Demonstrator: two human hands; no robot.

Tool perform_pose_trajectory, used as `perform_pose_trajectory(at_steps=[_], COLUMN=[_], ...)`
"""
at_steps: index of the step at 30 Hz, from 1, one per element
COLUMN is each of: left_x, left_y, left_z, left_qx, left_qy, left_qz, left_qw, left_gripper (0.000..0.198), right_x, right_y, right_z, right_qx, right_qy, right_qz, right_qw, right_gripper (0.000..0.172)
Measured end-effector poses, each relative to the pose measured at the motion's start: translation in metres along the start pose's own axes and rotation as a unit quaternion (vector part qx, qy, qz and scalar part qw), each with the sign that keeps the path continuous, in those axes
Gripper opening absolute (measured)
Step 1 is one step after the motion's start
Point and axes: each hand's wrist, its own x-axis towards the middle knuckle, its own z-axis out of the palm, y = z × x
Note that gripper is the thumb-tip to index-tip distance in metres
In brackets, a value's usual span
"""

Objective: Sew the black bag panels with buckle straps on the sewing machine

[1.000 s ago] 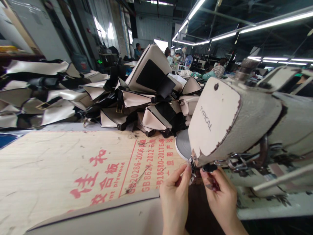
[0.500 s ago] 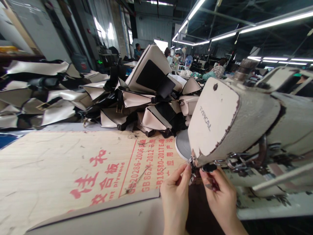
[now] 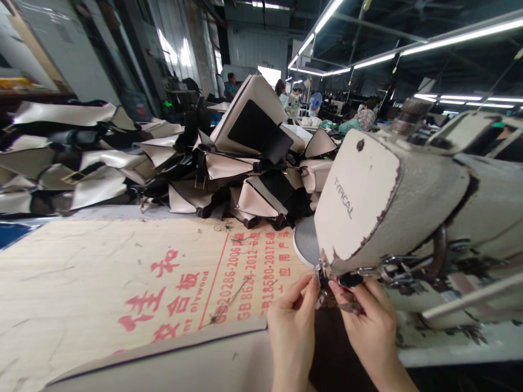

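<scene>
Both my hands are raised at the needle area [image 3: 322,280] of a worn cream industrial sewing machine head [image 3: 392,201] marked TYPICAL. My left hand [image 3: 292,318] has its fingertips pinched together at the metal parts under the head. Whatever they hold is too small to see. My right hand [image 3: 368,321] grips a small dark tool [image 3: 351,307] close to the needle area. A cream leather panel [image 3: 163,362] with a dark edge lies on the plywood tabletop [image 3: 102,283] below my left hand.
A tall pile of cream and black leather bag pieces [image 3: 245,174] lies beyond the plywood, with a grey round disc [image 3: 305,240] beside the machine. Loose threads lie on the printed board. Several people [image 3: 231,86] work at distant stations.
My right hand has shifted a little left toward the needle area, and the dark tool now sits flatter. My left hand has barely moved.
</scene>
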Motion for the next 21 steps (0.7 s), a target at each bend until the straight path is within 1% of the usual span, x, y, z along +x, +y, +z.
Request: perform_pose_trajectory(at_steps=[4, 8, 12, 17, 21], left_x=[0.0015, 0.002, 0.0013, -0.0005, -0.0011], left_y=[0.0022, 0.0029, 0.0043, 0.0087, 0.0074], left_z=[0.0005, 0.0007, 0.0008, 0.0012, 0.0013], left_qx=[-0.002, -0.01, -0.011, -0.003, -0.016], left_qy=[0.003, -0.006, 0.006, -0.001, -0.005], left_qz=[-0.007, -0.005, -0.003, -0.001, 0.002], left_qw=[1.0, 1.0, 1.0, 1.0, 1.0], left_gripper=[0.03, 0.029, 0.028, 0.028, 0.03], right_x=[0.0046, 0.0038, 0.0026, 0.0039, 0.0059], right_y=[-0.0036, -0.0029, -0.0016, -0.004, -0.0056], right_z=[0.0018, 0.0027, 0.0027, 0.0023, 0.0019], right_qx=[-0.003, 0.002, 0.003, 0.001, 0.003], right_qy=[-0.003, 0.002, -0.003, -0.007, -0.006], right_qz=[0.012, 0.021, 0.027, 0.028, 0.031], right_qw=[1.0, 1.0, 1.0, 1.0, 0.999], right_gripper=[0.013, 0.009, 0.008, 0.013, 0.016])
